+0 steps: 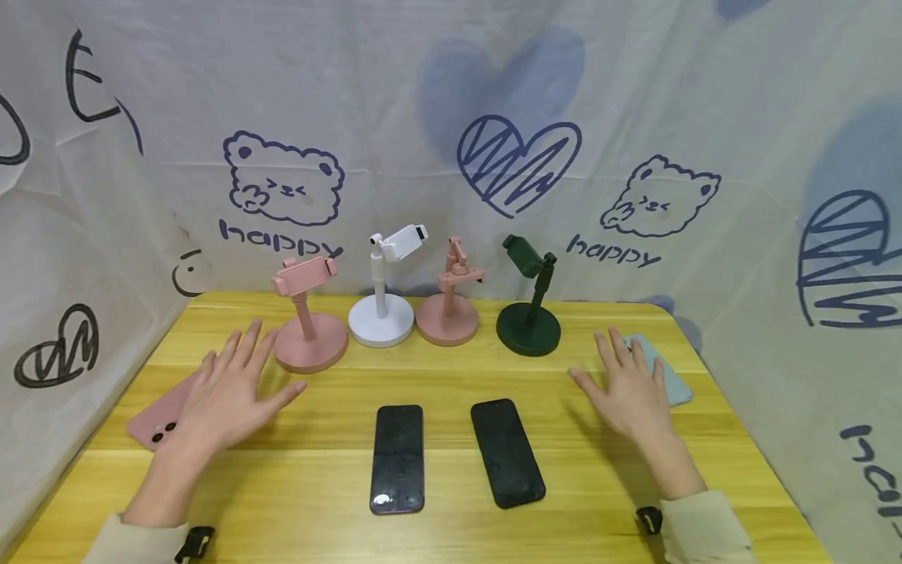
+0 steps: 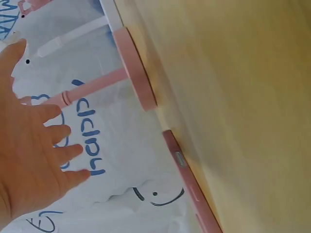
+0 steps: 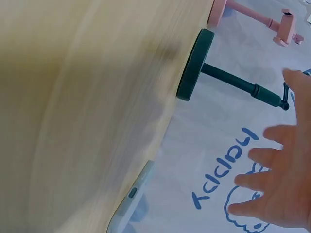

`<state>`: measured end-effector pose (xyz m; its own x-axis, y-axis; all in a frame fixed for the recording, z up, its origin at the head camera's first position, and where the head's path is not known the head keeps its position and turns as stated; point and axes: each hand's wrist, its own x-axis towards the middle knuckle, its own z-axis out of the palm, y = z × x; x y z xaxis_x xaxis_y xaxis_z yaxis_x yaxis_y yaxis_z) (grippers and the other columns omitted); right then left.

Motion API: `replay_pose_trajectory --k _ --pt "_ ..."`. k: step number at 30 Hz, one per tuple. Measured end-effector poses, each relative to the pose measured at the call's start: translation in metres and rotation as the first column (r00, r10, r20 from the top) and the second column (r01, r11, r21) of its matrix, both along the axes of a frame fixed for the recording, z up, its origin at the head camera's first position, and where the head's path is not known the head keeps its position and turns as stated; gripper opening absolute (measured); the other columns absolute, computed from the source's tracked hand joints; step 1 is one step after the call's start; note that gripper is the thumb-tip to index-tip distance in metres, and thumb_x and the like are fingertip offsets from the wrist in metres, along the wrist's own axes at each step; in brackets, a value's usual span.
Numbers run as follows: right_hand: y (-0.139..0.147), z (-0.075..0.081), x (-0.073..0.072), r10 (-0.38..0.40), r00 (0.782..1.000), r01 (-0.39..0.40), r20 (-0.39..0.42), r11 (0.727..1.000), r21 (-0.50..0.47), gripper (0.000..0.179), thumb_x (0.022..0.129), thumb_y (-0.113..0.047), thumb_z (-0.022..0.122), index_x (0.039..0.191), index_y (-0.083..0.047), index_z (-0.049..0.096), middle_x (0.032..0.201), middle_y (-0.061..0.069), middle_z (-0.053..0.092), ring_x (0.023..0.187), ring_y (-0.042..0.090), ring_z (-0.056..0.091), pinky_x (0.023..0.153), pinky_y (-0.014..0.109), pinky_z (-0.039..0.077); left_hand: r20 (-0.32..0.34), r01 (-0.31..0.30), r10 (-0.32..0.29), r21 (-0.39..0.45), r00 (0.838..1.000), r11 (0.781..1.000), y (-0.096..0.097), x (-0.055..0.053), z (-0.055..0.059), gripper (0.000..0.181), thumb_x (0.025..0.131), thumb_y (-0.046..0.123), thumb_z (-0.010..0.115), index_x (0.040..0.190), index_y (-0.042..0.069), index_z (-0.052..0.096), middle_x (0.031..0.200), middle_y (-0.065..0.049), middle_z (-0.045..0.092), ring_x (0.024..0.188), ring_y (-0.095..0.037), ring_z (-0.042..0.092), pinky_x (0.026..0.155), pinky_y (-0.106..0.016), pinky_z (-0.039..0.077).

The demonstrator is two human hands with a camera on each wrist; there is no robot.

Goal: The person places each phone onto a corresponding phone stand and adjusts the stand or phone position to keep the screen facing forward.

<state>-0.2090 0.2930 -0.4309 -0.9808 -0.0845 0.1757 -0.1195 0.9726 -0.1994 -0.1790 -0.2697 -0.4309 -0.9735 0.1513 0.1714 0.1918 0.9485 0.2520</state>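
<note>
My left hand [image 1: 229, 392] hovers with fingers spread above the table, partly covering a pink phone [image 1: 158, 415] that lies at the left. The left wrist view shows that hand [image 2: 34, 155] apart from the phone [image 2: 192, 187]. On the other side my right hand [image 1: 627, 392] is held in the air, fingers spread, beside a light blue phone [image 1: 665, 372]; the right wrist view shows a gap between hand [image 3: 282, 179] and phone [image 3: 129, 201]. Two phones with dark screens, one upright [image 1: 398, 462] and one slanted [image 1: 509, 454], lie between the hands.
Along the table's back edge stand a pink phone stand [image 1: 310, 345], a white stand [image 1: 380, 321], a second pink stand [image 1: 447, 321] and a dark green stand [image 1: 528, 329]. A printed white cloth [image 1: 395, 94] hangs behind and beside the wooden table [image 1: 317, 486].
</note>
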Motion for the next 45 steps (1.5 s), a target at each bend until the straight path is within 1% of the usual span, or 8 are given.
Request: replay_pose_trajectory --k 6,10,16,20,24,30,36,45 --pt "-0.011 0.001 -0.001 -0.032 0.972 -0.022 -0.233 0.974 -0.224 0.071 0.107 -0.052 0.049 0.157 -0.002 0.041 0.155 0.026 0.047 0.14 0.049 0.043 0.115 0.068 0.033 -0.144 0.044 -0.03 0.097 0.989 0.994 0.015 0.003 0.009 0.086 0.099 0.057 0.063 0.163 0.01 0.032 0.163 -0.023 0.034 0.14 -0.052 0.04 0.108 -0.074 0.036" --pt "-0.024 0.004 -0.002 -0.087 0.926 -0.089 -0.367 0.895 -0.436 0.052 0.106 -0.035 0.06 0.146 -0.002 0.055 0.14 0.022 0.06 0.128 0.042 0.056 0.105 0.061 0.046 -0.304 0.125 -0.061 0.196 0.951 0.973 0.028 0.004 0.013 0.064 0.096 0.035 0.074 0.15 0.01 0.053 0.14 -0.019 0.058 0.117 -0.041 0.059 0.09 -0.062 0.054" --pt "-0.046 0.01 -0.012 -0.134 0.825 -0.261 -0.549 0.771 -0.581 0.036 0.1 -0.012 0.071 0.133 0.001 0.065 0.127 0.017 0.068 0.114 0.033 0.066 0.093 0.035 0.056 -0.433 0.26 -0.123 0.272 0.893 0.927 0.054 0.001 0.021 0.044 0.092 0.01 0.076 0.134 0.006 0.063 0.12 -0.011 0.067 0.089 -0.02 0.065 0.069 -0.041 0.06" --pt "-0.062 0.019 -0.02 -0.166 0.801 -0.314 -0.575 0.7 -0.641 0.034 0.098 -0.008 0.073 0.129 0.001 0.067 0.124 0.016 0.069 0.11 0.03 0.069 0.089 0.015 0.054 -0.484 0.341 -0.171 0.291 0.858 0.894 0.073 -0.009 0.023 0.039 0.091 0.005 0.076 0.128 0.006 0.065 0.111 -0.005 0.067 0.088 -0.015 0.062 0.07 -0.03 0.059" --pt "-0.078 0.029 -0.03 -0.196 0.807 -0.328 -0.556 0.634 -0.7 0.036 0.095 -0.006 0.076 0.129 0.001 0.066 0.124 0.017 0.067 0.109 0.029 0.069 0.089 0.014 0.054 -0.525 0.409 -0.208 0.302 0.826 0.861 0.095 -0.02 0.024 0.038 0.09 0.004 0.077 0.126 0.004 0.066 0.107 -0.005 0.068 0.085 -0.016 0.061 0.069 -0.027 0.053" --pt "-0.1 0.04 -0.048 -0.232 0.822 -0.329 -0.519 0.551 -0.767 0.038 0.095 -0.007 0.076 0.131 -0.002 0.066 0.124 0.015 0.064 0.111 0.027 0.069 0.093 0.025 0.058 -0.507 0.44 -0.231 0.343 0.831 0.83 0.134 -0.035 0.031 0.038 0.093 0.009 0.076 0.129 0.006 0.066 0.107 -0.006 0.069 0.083 -0.016 0.061 0.06 -0.027 0.049" --pt "-0.116 0.041 -0.065 -0.22 0.85 -0.301 -0.478 0.542 -0.785 0.039 0.097 -0.012 0.075 0.133 0.0 0.064 0.124 0.018 0.061 0.112 0.029 0.068 0.096 0.041 0.059 -0.484 0.489 -0.278 0.389 0.83 0.781 0.168 -0.055 0.035 0.035 0.097 0.01 0.072 0.131 0.005 0.065 0.11 -0.007 0.067 0.087 -0.018 0.062 0.066 -0.033 0.055" --pt "-0.129 0.041 -0.08 -0.221 0.896 -0.225 -0.384 0.519 -0.824 0.047 0.1 -0.014 0.071 0.144 -0.004 0.058 0.136 0.018 0.056 0.113 0.028 0.065 0.097 0.043 0.059 -0.477 0.528 -0.308 0.444 0.823 0.724 0.214 -0.089 0.05 0.038 0.099 0.01 0.068 0.136 0.004 0.062 0.12 -0.01 0.063 0.095 -0.021 0.061 0.077 -0.037 0.058"
